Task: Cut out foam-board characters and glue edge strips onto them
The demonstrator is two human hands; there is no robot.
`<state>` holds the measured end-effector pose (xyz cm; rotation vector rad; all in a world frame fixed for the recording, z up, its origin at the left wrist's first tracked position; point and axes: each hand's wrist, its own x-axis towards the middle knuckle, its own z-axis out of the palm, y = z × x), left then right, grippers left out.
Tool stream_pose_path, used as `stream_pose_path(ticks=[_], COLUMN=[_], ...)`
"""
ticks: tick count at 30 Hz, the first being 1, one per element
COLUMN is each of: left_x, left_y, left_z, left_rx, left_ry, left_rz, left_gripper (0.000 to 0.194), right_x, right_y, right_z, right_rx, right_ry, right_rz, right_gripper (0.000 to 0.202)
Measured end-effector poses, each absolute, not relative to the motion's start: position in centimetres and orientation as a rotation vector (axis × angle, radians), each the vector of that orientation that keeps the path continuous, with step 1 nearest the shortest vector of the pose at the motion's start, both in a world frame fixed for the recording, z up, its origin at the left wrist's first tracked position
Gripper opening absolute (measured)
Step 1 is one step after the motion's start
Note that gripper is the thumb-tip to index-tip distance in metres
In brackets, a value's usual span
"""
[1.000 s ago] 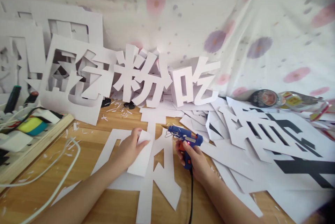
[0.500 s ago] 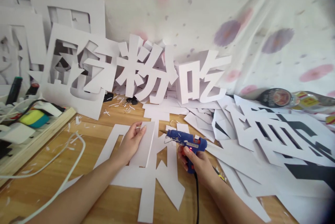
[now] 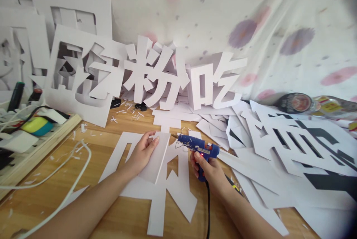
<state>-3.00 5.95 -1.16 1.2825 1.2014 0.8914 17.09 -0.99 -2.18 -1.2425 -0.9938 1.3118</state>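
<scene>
My left hand (image 3: 143, 153) grips a white rectangular foam-board strip (image 3: 158, 164), thumb on its face, tilted above a large white cut-out character (image 3: 157, 209) lying on the wooden table. In my right hand (image 3: 208, 166) is a blue glue gun (image 3: 196, 144), its red light lit and a clear glue stick at its back. The nozzle points left, at the upper right edge of the strip; whether they touch is unclear. Strings of dried glue hang about the nozzle.
Behind stand white 3D characters (image 3: 158, 75) and cut-out sheets (image 3: 80, 71). Board offcuts (image 3: 259, 172) pile at the right, near a lying bottle (image 3: 295, 103). A white cable (image 3: 80, 172) and a wooden-edged tray (image 3: 67, 129) are at the left.
The strip in my left hand has shifted slightly right and turned, its top edge now by the nozzle. The glue gun has moved a little up and left.
</scene>
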Motion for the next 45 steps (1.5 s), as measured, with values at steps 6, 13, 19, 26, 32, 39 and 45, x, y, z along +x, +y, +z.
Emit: stream_pose_path(ticks=[6,13,19,26,32,39,45], left_x=[-3.2,-3.0,-3.2,-3.2,-3.2,-3.2,-3.1], left_y=[6.0,6.0,6.0,6.0,6.1,6.0,6.0], left_z=[-1.4,-1.2,-1.3,-1.4,-1.7,-1.5,-1.3], left_rx=[1.301,1.301,1.307,1.302,1.305,1.268,1.238], left_ry=[1.213,1.202,1.226,1.203,1.205,1.200,1.193], left_rz=[0.874,0.877,0.865,0.880,0.900,0.906,0.903], left_gripper=[0.044,0.045,0.045,0.046,0.046,0.047,0.048], right_x=[16.9,16.9,17.0,16.9,16.9,17.1,17.2], right_y=[-0.9,-0.8,-0.9,-0.9,-0.9,-0.8,-0.8], right_z=[-1.8,-1.8,-2.0,-2.0,-2.0,-2.5,-2.8], right_rx=[-1.254,-1.247,-1.256,-1.267,-1.271,-1.254,-1.254], right_ry=[-0.992,-0.999,-0.992,-0.987,-1.006,-1.031,-1.036], right_rz=[1.308,1.320,1.329,1.318,1.316,1.329,1.331], right_gripper=[0.041,0.041,0.041,0.042,0.044,0.044,0.044])
